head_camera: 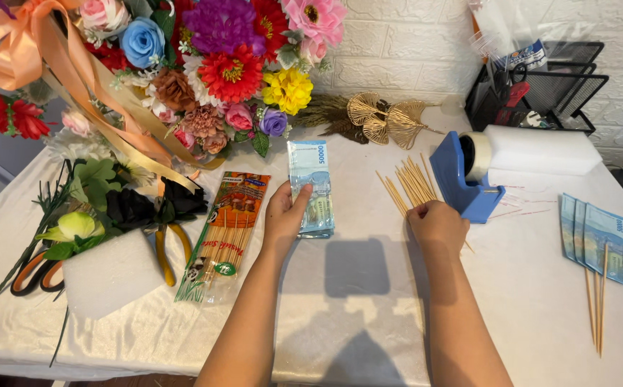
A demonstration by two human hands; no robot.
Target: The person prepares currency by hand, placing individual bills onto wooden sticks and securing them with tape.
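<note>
The left hand point(285, 215) rests on a stack of blue banknotes point(311, 188) near the middle of the white-clothed table point(368, 301), its thumb pressed across the top note while the fingers curl around the stack's left edge, gripping it. The right hand point(437, 226) lies knuckles-up over the near ends of the loose wooden skewers point(410, 183), which fan out toward the far edge beside a blue tape dispenser point(465, 179). Its fingers are curled under, seemingly pinching a skewer, though the palm hides the contact.
</note>
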